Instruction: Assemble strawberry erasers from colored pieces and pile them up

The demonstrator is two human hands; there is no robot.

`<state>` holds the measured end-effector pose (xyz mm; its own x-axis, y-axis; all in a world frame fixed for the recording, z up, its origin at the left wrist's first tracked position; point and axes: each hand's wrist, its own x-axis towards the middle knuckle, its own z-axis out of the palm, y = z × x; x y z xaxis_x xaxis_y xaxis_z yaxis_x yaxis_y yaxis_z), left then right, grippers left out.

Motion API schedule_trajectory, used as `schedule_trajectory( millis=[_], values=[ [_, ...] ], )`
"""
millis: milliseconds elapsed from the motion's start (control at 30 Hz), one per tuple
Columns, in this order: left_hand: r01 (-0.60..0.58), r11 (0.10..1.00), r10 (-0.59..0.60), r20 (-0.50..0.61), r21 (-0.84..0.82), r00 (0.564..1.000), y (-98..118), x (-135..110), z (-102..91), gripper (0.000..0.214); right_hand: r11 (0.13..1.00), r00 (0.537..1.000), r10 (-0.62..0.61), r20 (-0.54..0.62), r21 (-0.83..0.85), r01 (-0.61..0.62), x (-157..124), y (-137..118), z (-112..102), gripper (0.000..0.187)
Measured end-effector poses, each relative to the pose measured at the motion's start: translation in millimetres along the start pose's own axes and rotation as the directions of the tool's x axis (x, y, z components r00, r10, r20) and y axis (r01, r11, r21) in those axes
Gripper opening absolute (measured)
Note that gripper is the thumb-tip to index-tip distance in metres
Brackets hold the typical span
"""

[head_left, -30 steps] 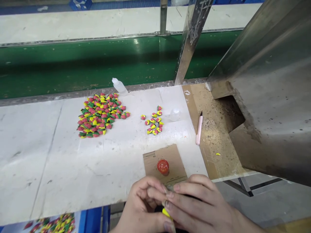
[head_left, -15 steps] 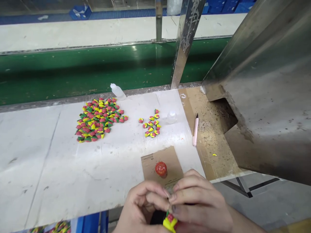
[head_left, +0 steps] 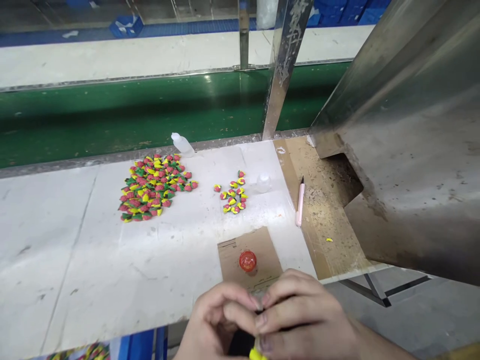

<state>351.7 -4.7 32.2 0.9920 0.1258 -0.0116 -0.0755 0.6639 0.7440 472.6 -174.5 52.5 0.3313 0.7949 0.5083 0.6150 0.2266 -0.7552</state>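
Note:
My left hand and my right hand meet at the bottom edge, below the front of the white table. Their fingertips are pinched together around a small yellow piece, of which only a sliver shows. Just beyond the fingers lies a brown cardboard square with a red round cap on it. Farther back a large heap of red, yellow and green strawberry-shaped pieces lies on the table, with a smaller cluster to its right.
A clear squeeze bottle lies behind the heap and a small clear cap beside the cluster. A pink utility knife rests on a brown board. A green conveyor belt runs behind; a steel chute slopes down at the right.
The small piece has sunk lower between my fingers, so that its red top no longer shows. Both hands stay pinched together in the same place. The view has shifted slightly.

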Motion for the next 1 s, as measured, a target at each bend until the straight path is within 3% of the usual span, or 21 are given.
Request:
schedule_trajectory(
  millis=[33, 67, 133, 167, 200, 233, 333, 467, 667, 767, 833, 933, 1000],
  values=[
    [-0.089, 0.985, 0.088, 0.014, 0.148, 0.996, 7.0, 5.0, 0.4, 0.044, 0.977, 0.991, 0.105, -0.085, 0.195, -0.086, -0.5, 0.1, 5.8, 0.024],
    [-0.198, 0.94, 0.188, 0.063, 0.277, 0.98, 13.3, 10.2, 0.3, 0.042, 0.894, 0.958, 0.262, -0.115, 0.402, -0.196, -1.2, -0.5, 10.6, 0.033],
    [-0.402, 0.805, 0.346, 0.206, 0.436, 0.915, 22.5, 20.3, -0.8, 0.042, 0.598, 0.836, 0.546, 0.046, 0.678, -0.428, -1.8, -2.7, 16.4, 0.045],
    [-0.476, 0.74, 0.391, 0.272, 0.476, 0.879, 25.0, 24.6, -1.5, 0.042, 0.467, 0.789, 0.588, 0.175, 0.724, -0.508, -1.4, -3.5, 17.2, 0.047],
    [-0.511, 0.69, 0.4, 0.319, 0.512, 0.859, 26.2, 28.0, -2.1, 0.04, 0.39, 0.773, 0.564, 0.291, 0.731, -0.56, -0.5, -3.7, 17.2, 0.049],
    [-0.521, 0.654, 0.386, 0.351, 0.549, 0.853, 26.4, 30.4, -2.4, 0.036, 0.369, 0.783, 0.499, 0.371, 0.727, -0.579, 0.8, -2.8, 16.7, 0.052],
    [-0.497, 0.614, 0.322, 0.38, 0.613, 0.867, 24.4, 31.4, -1.4, 0.029, 0.34, 0.832, 0.323, 0.45, 0.766, -0.546, 2.8, 4.6, 15.6, 0.059],
    [-0.429, 0.644, 0.229, 0.376, 0.633, 0.898, 22.4, 26.1, -0.2, 0.026, 0.174, 0.766, 0.289, 0.574, 0.756, -0.631, -3.8, 13.9, 18.8, 0.059],
    [-0.358, 0.659, 0.151, 0.35, 0.661, 0.925, 24.2, 20.4, -3.8, 0.018, 0.087, 0.69, 0.325, 0.647, 0.706, -0.703, -12.7, 11.6, 23.9, 0.063],
    [-0.336, 0.678, 0.132, 0.34, 0.654, 0.931, 26.7, 17.2, -4.3, 0.02, 0.09, 0.701, 0.296, 0.649, 0.711, -0.697, -8.7, 9.3, 25.2, 0.062],
    [-0.317, 0.705, 0.148, 0.305, 0.634, 0.941, 26.3, 15.6, -3.6, 0.031, 0.155, 0.751, 0.303, 0.587, 0.747, -0.647, -3.6, 7.4, 25.8, 0.063],
    [-0.309, 0.795, 0.208, 0.244, 0.522, 0.947, 19.7, 14.7, -1.9, 0.043, 0.354, 0.834, 0.324, 0.447, 0.76, -0.545, 3.2, 3.9, 27.3, 0.065],
    [-0.303, 0.85, 0.242, 0.191, 0.43, 0.951, 12.5, 14.4, -0.9, 0.045, 0.429, 0.854, 0.354, 0.381, 0.745, -0.51, 4.1, 0.7, 29.6, 0.065]
  ],
)
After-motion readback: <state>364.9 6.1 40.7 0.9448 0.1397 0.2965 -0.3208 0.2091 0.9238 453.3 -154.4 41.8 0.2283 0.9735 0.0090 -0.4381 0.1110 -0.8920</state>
